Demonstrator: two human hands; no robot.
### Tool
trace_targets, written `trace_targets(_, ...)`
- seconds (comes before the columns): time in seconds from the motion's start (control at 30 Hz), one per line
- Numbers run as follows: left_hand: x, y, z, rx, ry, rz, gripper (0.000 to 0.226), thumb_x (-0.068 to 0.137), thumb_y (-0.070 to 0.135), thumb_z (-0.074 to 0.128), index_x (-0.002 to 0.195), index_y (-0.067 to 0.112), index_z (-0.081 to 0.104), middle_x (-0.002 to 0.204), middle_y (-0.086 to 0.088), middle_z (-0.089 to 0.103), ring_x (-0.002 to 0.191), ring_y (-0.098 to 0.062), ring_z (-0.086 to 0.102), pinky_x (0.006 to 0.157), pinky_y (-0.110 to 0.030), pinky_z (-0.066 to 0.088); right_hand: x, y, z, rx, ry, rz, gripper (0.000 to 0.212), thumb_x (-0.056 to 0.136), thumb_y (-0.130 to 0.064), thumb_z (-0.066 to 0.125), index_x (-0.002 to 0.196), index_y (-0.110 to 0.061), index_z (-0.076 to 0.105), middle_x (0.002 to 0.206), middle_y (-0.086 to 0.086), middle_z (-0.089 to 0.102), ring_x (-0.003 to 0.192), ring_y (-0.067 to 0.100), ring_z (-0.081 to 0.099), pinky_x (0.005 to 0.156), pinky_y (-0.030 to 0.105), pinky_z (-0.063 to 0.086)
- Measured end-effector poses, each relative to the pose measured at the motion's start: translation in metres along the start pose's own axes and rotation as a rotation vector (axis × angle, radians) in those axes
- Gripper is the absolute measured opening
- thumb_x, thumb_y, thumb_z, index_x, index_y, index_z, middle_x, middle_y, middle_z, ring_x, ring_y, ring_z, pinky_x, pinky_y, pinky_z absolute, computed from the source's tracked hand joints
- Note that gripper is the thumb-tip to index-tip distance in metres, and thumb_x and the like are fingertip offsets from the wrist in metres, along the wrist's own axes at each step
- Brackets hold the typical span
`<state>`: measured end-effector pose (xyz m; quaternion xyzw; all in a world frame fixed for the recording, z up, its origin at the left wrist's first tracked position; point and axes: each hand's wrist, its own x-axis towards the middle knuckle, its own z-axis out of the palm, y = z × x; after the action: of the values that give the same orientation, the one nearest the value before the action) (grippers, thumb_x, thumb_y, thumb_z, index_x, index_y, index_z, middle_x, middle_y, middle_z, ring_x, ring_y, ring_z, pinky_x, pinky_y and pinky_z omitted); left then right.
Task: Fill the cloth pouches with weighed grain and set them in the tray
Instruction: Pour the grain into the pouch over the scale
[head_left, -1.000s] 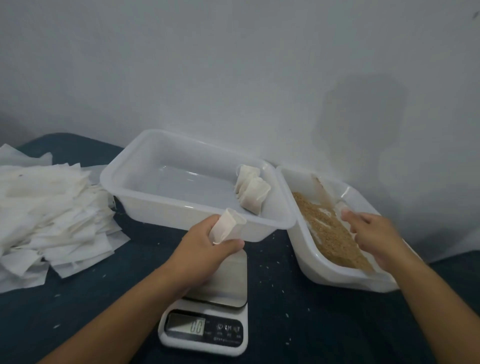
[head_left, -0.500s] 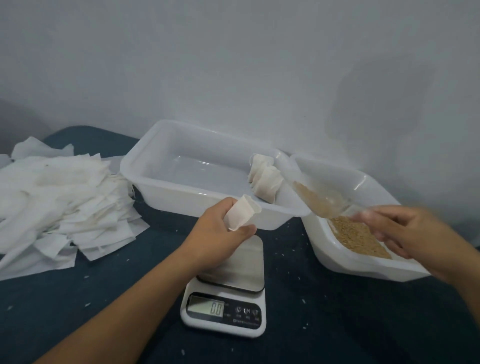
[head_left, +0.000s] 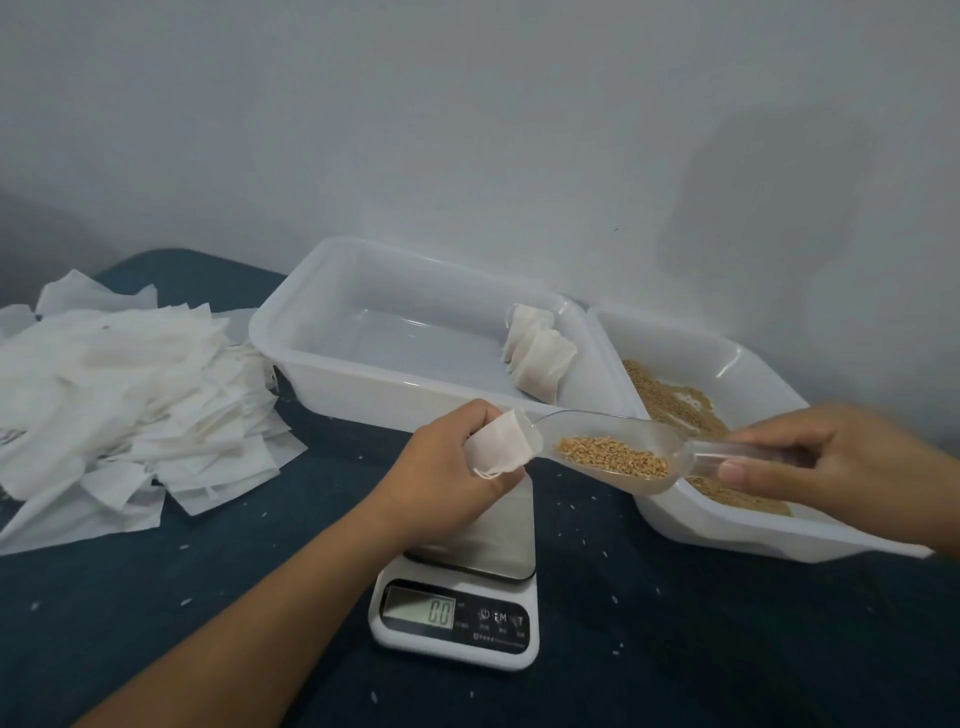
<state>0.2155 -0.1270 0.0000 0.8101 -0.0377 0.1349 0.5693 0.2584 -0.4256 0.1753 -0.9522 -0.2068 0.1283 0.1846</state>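
My left hand (head_left: 447, 467) grips a small white cloth pouch (head_left: 501, 444), mouth turned right, above the scale (head_left: 460, 608), whose display reads 0.0. My right hand (head_left: 826, 462) holds the handle of a clear plastic scoop (head_left: 618, 452) carrying brown grain. The scoop's tip touches the pouch's mouth. Behind, a white tray (head_left: 332, 358) holds two filled pouches (head_left: 537, 353) at its right end. To its right stands a tilted white tub of grain (head_left: 675, 400).
A heap of flat white pouches (head_left: 130, 395) lies at the left on the dark blue cloth (head_left: 156, 613). Loose grains speckle the cloth around the scale. A pale wall rises just behind the tray and tub.
My right hand went from resting in the grain tub to lifting the loaded scoop out and bringing it left to the pouch's mouth. My left hand kept hold of the pouch.
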Motion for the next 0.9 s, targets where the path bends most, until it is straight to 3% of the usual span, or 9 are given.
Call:
trace_targets(0.07, -0.001, 0.0, 0.001, 0.011, -0.011, 0.007, 0.028, 0.085, 0.035, 0.081, 0.095, 0.042, 0.056, 0.099, 0.034, 0.06, 0.092, 0.01, 0.058, 0.065, -0.006, 0.045, 0.001, -0.002, -0.001, -0.048, -0.019, -0.021, 0.066, 0.054, -0.103, 0.056, 0.099, -0.059, 0.075, 0.091, 0.001, 0.077, 0.085, 0.023, 0.071, 0.081, 0.048, 0.059)
trace_targets(0.17, -0.002, 0.001, 0.003, 0.034, -0.021, 0.015, 0.026, 0.085, 0.038, 0.082, 0.095, 0.041, 0.057, 0.099, 0.03, 0.062, 0.092, 0.007, 0.06, 0.065, -0.008, 0.046, 0.002, -0.007, -0.004, -0.098, -0.042, -0.036, 0.071, 0.056, -0.102, 0.057, 0.1, -0.051, 0.078, 0.089, 0.002, 0.076, 0.083, 0.024, 0.071, 0.079, 0.045, 0.059)
trace_targets(0.3, -0.003, 0.002, 0.004, 0.021, -0.027, 0.027, 0.024, 0.085, 0.036, 0.082, 0.095, 0.037, 0.06, 0.097, 0.025, 0.065, 0.089, 0.001, 0.062, 0.066, -0.011, 0.047, 0.005, -0.018, -0.007, -0.138, -0.021, -0.055, 0.058, 0.058, -0.099, 0.056, 0.098, -0.061, 0.074, 0.082, -0.012, 0.076, 0.073, 0.007, 0.069, 0.065, 0.018, 0.054)
trace_targets(0.43, -0.003, 0.002, 0.005, 0.035, -0.043, 0.007, 0.025, 0.084, 0.034, 0.083, 0.094, 0.037, 0.06, 0.095, 0.021, 0.066, 0.088, -0.001, 0.062, 0.067, -0.013, 0.045, 0.008, -0.028, -0.009, -0.159, -0.008, -0.085, 0.047, 0.058, -0.093, 0.059, 0.095, -0.067, 0.072, 0.082, -0.017, 0.076, 0.073, 0.004, 0.069, 0.066, 0.021, 0.054)
trace_targets(0.57, -0.003, 0.002, 0.005, 0.03, -0.051, -0.002, 0.026, 0.084, 0.034, 0.083, 0.096, 0.038, 0.06, 0.095, 0.02, 0.066, 0.088, -0.003, 0.063, 0.068, -0.014, 0.046, 0.009, -0.033, -0.011, -0.17, -0.012, -0.124, 0.031, 0.069, -0.078, 0.069, 0.096, -0.063, 0.074, 0.085, -0.017, 0.077, 0.078, 0.005, 0.071, 0.079, 0.037, 0.06)
trace_targets(0.8, -0.003, 0.003, 0.005, 0.026, -0.058, -0.004, 0.026, 0.084, 0.032, 0.083, 0.094, 0.038, 0.06, 0.094, 0.019, 0.067, 0.087, -0.002, 0.063, 0.067, -0.012, 0.045, 0.01, -0.035, -0.013, -0.195, -0.016, -0.148, 0.028, 0.069, -0.072, 0.071, 0.095, -0.066, 0.073, 0.086, -0.021, 0.077, 0.079, 0.001, 0.071, 0.075, 0.029, 0.058)
trace_targets(0.9, -0.003, 0.003, 0.005, 0.02, -0.058, 0.001, 0.026, 0.085, 0.032, 0.083, 0.094, 0.039, 0.06, 0.094, 0.019, 0.067, 0.087, -0.002, 0.063, 0.066, -0.011, 0.045, 0.01, -0.034, -0.015, -0.202, -0.008, -0.16, 0.028, 0.069, -0.072, 0.072, 0.096, -0.068, 0.072, 0.085, -0.022, 0.076, 0.077, -0.001, 0.07, 0.066, 0.018, 0.054)
